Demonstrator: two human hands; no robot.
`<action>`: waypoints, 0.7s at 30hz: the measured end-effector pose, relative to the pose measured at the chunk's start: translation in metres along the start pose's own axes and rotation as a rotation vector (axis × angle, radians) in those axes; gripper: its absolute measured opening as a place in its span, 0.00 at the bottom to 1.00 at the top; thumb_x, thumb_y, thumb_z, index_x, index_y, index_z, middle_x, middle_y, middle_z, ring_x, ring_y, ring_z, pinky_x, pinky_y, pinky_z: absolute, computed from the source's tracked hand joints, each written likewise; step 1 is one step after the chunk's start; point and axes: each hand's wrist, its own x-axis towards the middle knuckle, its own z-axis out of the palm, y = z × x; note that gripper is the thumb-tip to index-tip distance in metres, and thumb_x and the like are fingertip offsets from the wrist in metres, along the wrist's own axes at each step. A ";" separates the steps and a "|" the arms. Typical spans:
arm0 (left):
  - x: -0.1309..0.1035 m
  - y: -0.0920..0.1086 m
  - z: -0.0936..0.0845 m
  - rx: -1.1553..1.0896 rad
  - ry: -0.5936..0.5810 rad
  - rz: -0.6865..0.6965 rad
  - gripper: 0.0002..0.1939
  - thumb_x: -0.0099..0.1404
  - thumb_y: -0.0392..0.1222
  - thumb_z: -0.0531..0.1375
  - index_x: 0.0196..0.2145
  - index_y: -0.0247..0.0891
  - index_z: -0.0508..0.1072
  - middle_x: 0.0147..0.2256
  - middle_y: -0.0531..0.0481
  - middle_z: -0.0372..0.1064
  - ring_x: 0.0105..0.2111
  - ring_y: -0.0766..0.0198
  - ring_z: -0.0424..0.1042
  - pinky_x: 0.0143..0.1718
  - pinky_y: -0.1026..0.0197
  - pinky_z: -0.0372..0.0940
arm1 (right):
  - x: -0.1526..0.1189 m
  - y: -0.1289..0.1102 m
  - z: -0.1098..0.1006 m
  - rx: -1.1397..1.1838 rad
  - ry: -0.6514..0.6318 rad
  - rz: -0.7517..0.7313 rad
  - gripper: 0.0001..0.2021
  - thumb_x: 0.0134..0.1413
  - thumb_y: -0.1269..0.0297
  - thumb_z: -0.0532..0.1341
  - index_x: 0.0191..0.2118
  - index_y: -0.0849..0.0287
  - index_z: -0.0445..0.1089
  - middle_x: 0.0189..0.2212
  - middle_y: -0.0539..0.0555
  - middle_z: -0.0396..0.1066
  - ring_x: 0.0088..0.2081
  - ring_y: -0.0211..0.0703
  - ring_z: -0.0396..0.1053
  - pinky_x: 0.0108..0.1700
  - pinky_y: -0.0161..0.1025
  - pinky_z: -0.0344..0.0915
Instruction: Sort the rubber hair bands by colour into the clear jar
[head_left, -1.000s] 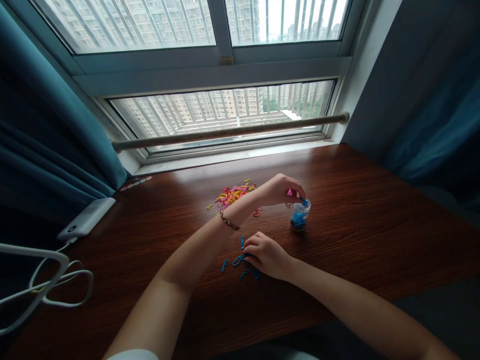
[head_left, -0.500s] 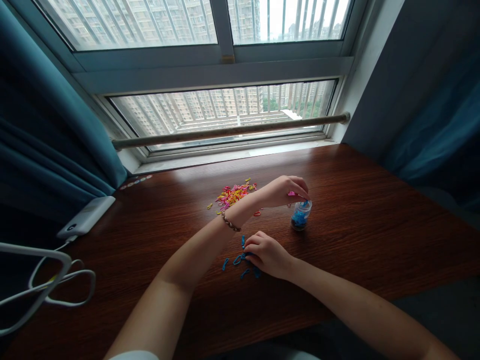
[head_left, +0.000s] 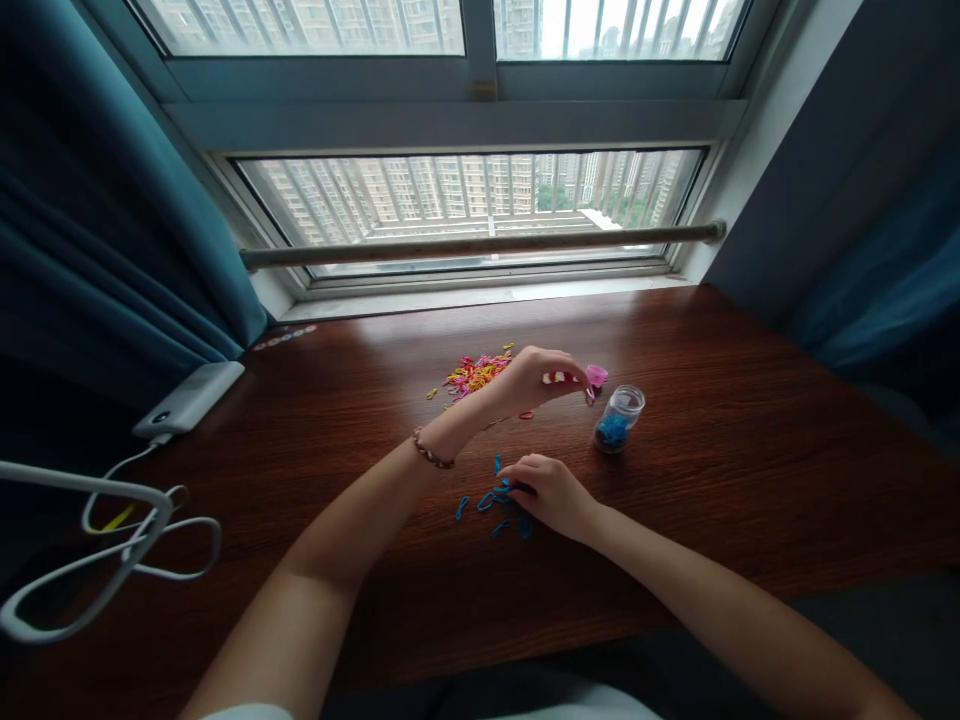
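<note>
My left hand (head_left: pixel 541 378) hangs over the table between the colourful pile and the jar, its fingers loosely curved and apart, nothing visible in them. To its right stands a clear open jar (head_left: pixel 619 420) with blue bands (head_left: pixel 613 431) inside. A small pink object (head_left: pixel 597 376) lies just past the fingertips. Nearer the front, my right hand (head_left: pixel 546 490) rests at several loose blue bands (head_left: pixel 486 501), its thumb and fingers closed on a blue band. The pile of red, yellow and pink bands (head_left: pixel 474 376) is partly hidden behind my left hand.
At the left of the brown table (head_left: pixel 712 480) lie a white power bank (head_left: pixel 191 398) and a looped white cable (head_left: pixel 166 575). A blue curtain (head_left: pixel 150 200) hangs there. Behind the table, a horizontal rail (head_left: pixel 480 247) crosses the window.
My left hand has moved left, away from the jar's mouth, and its fingers have loosened. The jar's opening and the pink object now show. My right hand stays by the blue bands.
</note>
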 end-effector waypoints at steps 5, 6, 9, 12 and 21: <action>-0.069 -0.003 -0.021 0.004 0.025 -0.226 0.08 0.56 0.40 0.59 0.31 0.35 0.75 0.28 0.48 0.72 0.27 0.68 0.67 0.29 0.68 0.59 | 0.001 0.002 -0.002 0.128 0.029 0.075 0.12 0.44 0.77 0.59 0.36 0.57 0.70 0.28 0.50 0.70 0.29 0.36 0.66 0.33 0.32 0.63; -0.083 -0.003 -0.023 0.010 0.013 -0.288 0.07 0.55 0.40 0.59 0.30 0.35 0.75 0.26 0.49 0.71 0.26 0.69 0.66 0.27 0.69 0.58 | 0.001 0.002 -0.003 0.167 0.044 0.087 0.11 0.43 0.77 0.59 0.35 0.58 0.70 0.28 0.50 0.70 0.29 0.36 0.67 0.33 0.32 0.63; -0.119 -0.007 -0.018 -0.063 -0.077 -0.506 0.09 0.52 0.40 0.61 0.31 0.34 0.74 0.25 0.51 0.70 0.24 0.69 0.65 0.24 0.70 0.58 | 0.003 -0.001 -0.007 0.296 0.105 0.135 0.09 0.44 0.74 0.59 0.35 0.59 0.70 0.29 0.51 0.71 0.29 0.37 0.68 0.32 0.33 0.65; -0.135 -0.012 -0.003 -0.247 -0.020 -0.620 0.17 0.48 0.41 0.64 0.37 0.34 0.72 0.29 0.49 0.71 0.28 0.66 0.68 0.28 0.67 0.62 | 0.008 -0.009 -0.015 0.376 0.187 0.152 0.07 0.45 0.70 0.60 0.34 0.60 0.71 0.29 0.52 0.72 0.30 0.38 0.69 0.33 0.34 0.66; -0.133 -0.002 0.028 -1.160 0.234 -0.801 0.16 0.51 0.42 0.64 0.35 0.28 0.73 0.34 0.42 0.72 0.34 0.63 0.71 0.43 0.59 0.63 | 0.015 -0.023 -0.027 0.154 0.327 -0.019 0.07 0.49 0.71 0.58 0.35 0.58 0.69 0.30 0.53 0.70 0.33 0.39 0.68 0.36 0.36 0.65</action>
